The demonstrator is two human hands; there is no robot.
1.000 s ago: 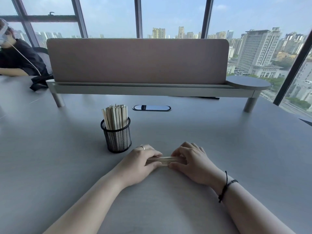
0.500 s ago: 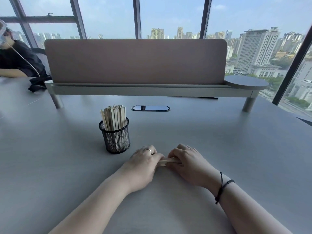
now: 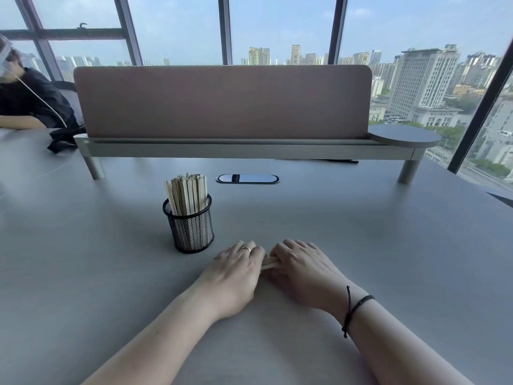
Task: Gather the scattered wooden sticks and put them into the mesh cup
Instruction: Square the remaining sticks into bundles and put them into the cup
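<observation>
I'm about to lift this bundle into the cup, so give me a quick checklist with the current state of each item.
1. Left hand holds the bundle of sticks: ok.
2. Right hand holds its end: ok.
3. Stick ends squared up: cannot tell, hands cover them.
4. Mesh cup upright on the table: ok.
5. Room left in the cup: cannot tell; it already looks crowded.
6. Loose sticks left on the table: none visible, ok.

A smooth grey table (image 3: 361,232) spreads beneath the hands. Beyond them stands a mauve fabric divider screen (image 3: 222,101). Behind it, tall dark-framed windows (image 3: 277,23) show daylight and city towers.
</observation>
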